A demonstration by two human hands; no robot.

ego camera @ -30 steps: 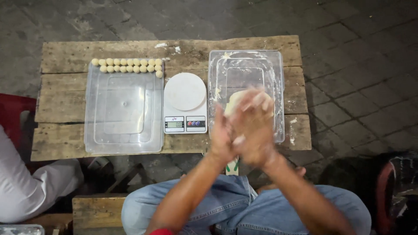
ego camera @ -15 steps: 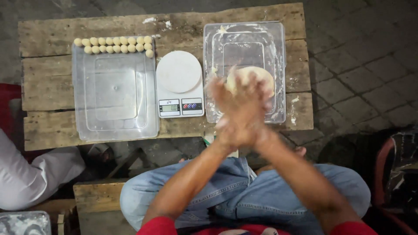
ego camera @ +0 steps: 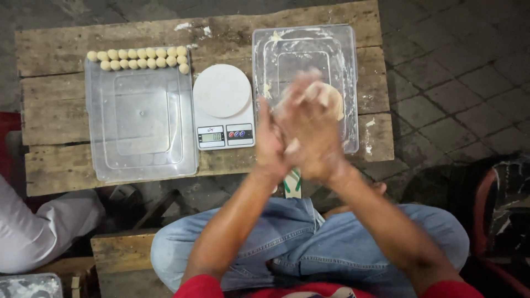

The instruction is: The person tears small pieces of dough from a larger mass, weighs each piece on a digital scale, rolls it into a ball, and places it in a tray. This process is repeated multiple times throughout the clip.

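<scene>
My left hand (ego camera: 269, 144) and my right hand (ego camera: 316, 129) are pressed palm to palm, blurred by motion, above the near end of a clear floury container (ego camera: 309, 41). Only a pale sliver of a dough piece (ego camera: 292, 147) shows between the palms. Behind my fingers a larger lump of dough (ego camera: 334, 100) lies in that container. A white kitchen scale (ego camera: 222, 105) with a round platform stands left of my hands. Further left, a clear tray (ego camera: 141, 124) holds two short rows of small dough balls (ego camera: 138, 57) along its far edge.
Everything stands on a rough wooden plank table (ego camera: 55, 127). My knees in blue jeans (ego camera: 287, 243) are below its near edge. Another person's pale sleeve (ego camera: 38, 232) is at the lower left, beside a wooden bench (ego camera: 118, 256). Paved ground lies to the right.
My palms have kept rubbing against each other and have drifted slightly toward the table's far side. The tray, scale and container have not moved on the table.
</scene>
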